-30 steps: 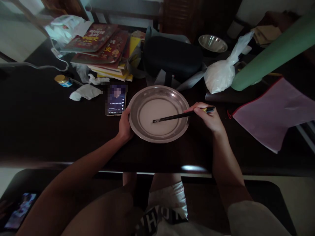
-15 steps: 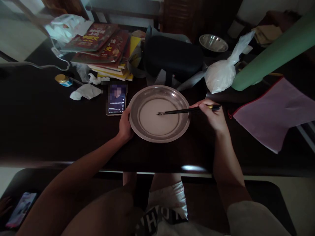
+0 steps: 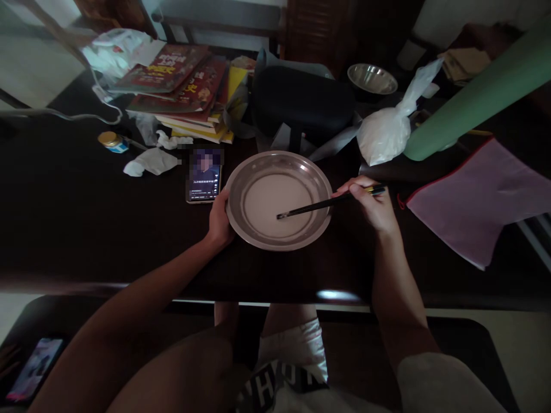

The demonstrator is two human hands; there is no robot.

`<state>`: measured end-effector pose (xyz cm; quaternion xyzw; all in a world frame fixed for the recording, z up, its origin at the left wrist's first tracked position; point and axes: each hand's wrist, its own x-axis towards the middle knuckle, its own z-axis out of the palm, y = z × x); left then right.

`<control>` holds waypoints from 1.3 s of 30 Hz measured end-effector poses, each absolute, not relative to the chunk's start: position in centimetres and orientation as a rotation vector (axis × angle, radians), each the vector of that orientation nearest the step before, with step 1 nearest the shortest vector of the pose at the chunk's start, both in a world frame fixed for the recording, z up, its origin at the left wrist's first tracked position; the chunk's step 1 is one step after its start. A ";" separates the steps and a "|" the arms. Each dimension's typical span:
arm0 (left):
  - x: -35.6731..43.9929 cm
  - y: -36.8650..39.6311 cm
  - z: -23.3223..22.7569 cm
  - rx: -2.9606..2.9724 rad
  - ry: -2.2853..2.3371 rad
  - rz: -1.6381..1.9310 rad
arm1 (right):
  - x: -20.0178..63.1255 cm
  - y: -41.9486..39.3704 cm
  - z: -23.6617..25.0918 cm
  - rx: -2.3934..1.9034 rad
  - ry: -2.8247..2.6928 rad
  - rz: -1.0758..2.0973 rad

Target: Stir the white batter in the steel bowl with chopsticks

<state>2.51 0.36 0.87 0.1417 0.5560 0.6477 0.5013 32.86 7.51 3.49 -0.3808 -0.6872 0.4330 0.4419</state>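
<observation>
Head view shows our two hands at a round metal plate (image 3: 279, 201) on the dark desk (image 3: 86, 229). A thin pool of white batter (image 3: 267, 198) fills the plate's flat middle.

Our right hand (image 3: 371, 203) has its grip closed around a pair of black chopsticks (image 3: 321, 205), pinching them near the far-right end. Half a second ago the sticks lay almost level and their tips sat near the middle of the pool. Now the tips have dropped to the near side, close to the near-right part of the batter, and the sticks slant down to the left. A second ago they were further left. So the tips are going round in the batter, and we judge that the stirring is well under way and not finished.

Our left hand (image 3: 219, 221) has not moved. Its grip is curled on the plate's left rim and keeps the plate steady.

The plate sits between our two hands, touching the left one. The right hand is just off its right rim. A phone (image 3: 203, 180) with a lit screen lies just left of the plate.
</observation>
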 end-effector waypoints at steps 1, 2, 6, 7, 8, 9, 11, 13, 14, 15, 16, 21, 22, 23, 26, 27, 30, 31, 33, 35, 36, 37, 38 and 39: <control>2.5 0.4 0.9 0.330 1.356 1.570 | 32.7 7.5 3.5 -0.935 -1.757 1.092; 2.6 0.4 0.9 0.314 1.369 1.575 | 32.6 7.4 3.5 -0.929 -1.802 1.101; 2.7 0.5 0.7 0.324 1.347 1.585 | 32.7 7.6 3.5 -0.974 -1.750 1.001; 2.7 0.5 0.7 0.342 1.330 1.583 | 32.8 7.6 3.5 -0.985 -1.701 0.975; 2.7 0.5 0.6 0.357 1.316 1.581 | 33.0 7.7 3.4 -0.989 -1.663 0.971; 2.6 0.5 0.5 0.364 1.311 1.579 | 33.0 7.7 3.4 -0.984 -1.644 0.990; 2.6 0.6 0.3 0.351 1.324 1.584 | 32.9 7.6 3.4 -0.957 -1.686 1.072; 2.5 0.6 0.1 0.325 1.345 1.597 | 32.7 7.6 3.5 -0.937 -1.777 1.128; 2.4 0.6 0.0 0.313 1.356 1.605 | 32.6 7.6 3.6 -0.937 -1.805 1.127; 2.4 0.6 -0.1 0.306 1.368 1.607 | 32.6 7.6 3.6 -0.945 -1.808 1.109; 2.4 0.6 -0.1 0.306 1.378 1.608 | 32.7 7.6 3.7 -0.959 -1.781 1.084; 2.3 0.5 0.0 0.343 1.397 1.601 | 33.3 7.7 3.7 -0.976 -1.601 1.082; 2.3 0.5 0.0 0.344 1.396 1.598 | 33.2 7.7 3.6 -0.963 -1.637 1.115; 2.3 0.5 0.1 0.347 1.393 1.594 | 33.1 7.7 3.6 -0.948 -1.692 1.147; 2.2 0.5 0.1 0.366 1.376 1.579 | 32.8 7.7 3.6 -0.938 -1.792 1.164; 2.2 0.5 0.1 0.369 1.375 1.574 | 32.9 7.7 3.6 -0.952 -1.771 1.137; 2.1 0.6 0.0 0.383 1.376 1.563 | 33.3 7.8 3.6 -0.986 -1.644 1.048; 2.1 0.6 -0.1 0.388 1.378 1.559 | 33.4 7.8 3.7 -0.983 -1.625 1.046; 2.0 0.6 -0.2 0.393 1.398 1.549 | 33.3 7.8 3.7 -0.959 -1.665 1.094; 1.9 0.6 -0.4 0.398 1.426 1.547 | 33.1 7.7 3.7 -0.933 -1.753 1.144; 1.8 0.6 -0.6 0.411 1.437 1.550 | 33.0 7.7 3.7 -0.929 -1.783 1.148; 1.7 0.6 -0.7 0.427 1.444 1.555 | 33.0 7.7 3.7 -0.939 -1.793 1.132; 1.6 0.6 -0.9 0.443 1.447 1.560 | 33.0 7.7 3.7 -0.959 -1.776 1.102; 1.6 0.6 -1.1 0.457 1.446 1.566 | 33.1 7.8 3.7 -0.980 -1.739 1.069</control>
